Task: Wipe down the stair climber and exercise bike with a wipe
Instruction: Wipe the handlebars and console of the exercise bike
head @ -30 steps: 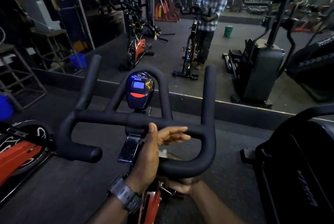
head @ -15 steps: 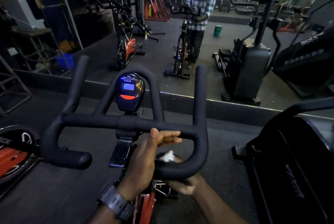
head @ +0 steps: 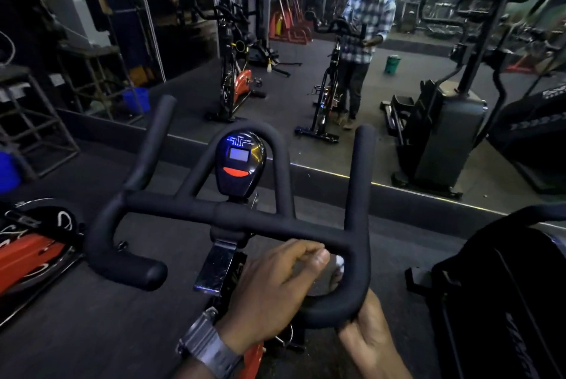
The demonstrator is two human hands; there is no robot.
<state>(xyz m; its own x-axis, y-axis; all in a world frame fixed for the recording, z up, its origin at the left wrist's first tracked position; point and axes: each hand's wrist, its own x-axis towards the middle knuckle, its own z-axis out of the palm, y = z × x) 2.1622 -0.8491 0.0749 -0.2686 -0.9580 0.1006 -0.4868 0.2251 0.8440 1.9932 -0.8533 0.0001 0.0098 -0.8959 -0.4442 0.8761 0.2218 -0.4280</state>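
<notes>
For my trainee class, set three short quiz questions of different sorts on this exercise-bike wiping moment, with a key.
1. True or false: the right hand grips the handlebar at its lower right curve.
2. What colour is the button under the console screen?
3. Where does the left hand sit? A) on the left grip B) near the crossbar, right of the stem C) on the console

Key: 1 true; 2 orange-red; 3 B

Dim gym, dark rubber floor (head: 92, 332), wall mirror (head: 306, 41), blue bucket (head: 136, 98)
</notes>
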